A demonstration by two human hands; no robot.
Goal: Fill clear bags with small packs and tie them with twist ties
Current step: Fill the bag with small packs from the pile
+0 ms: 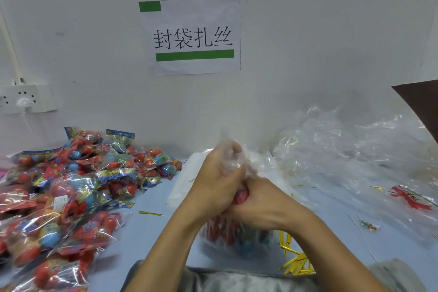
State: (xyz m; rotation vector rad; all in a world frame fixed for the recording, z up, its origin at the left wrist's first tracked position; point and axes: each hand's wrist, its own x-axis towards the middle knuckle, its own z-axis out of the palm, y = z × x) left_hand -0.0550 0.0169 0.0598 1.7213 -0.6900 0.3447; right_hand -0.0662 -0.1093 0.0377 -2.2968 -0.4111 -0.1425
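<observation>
Head cam: both hands, left hand [213,182] and right hand [263,201], have fingers clenched round the filled clear bag [237,237] neck, mid-table. Looks packed, tie not on yet; twist ties [296,261] beside it, loads of small packs [71,185] left.

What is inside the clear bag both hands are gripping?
Through the clear bag, red and blue small packs show below the left hand and right hand. Their grip covers the bag's neck, hiding any twist tie there.
</observation>
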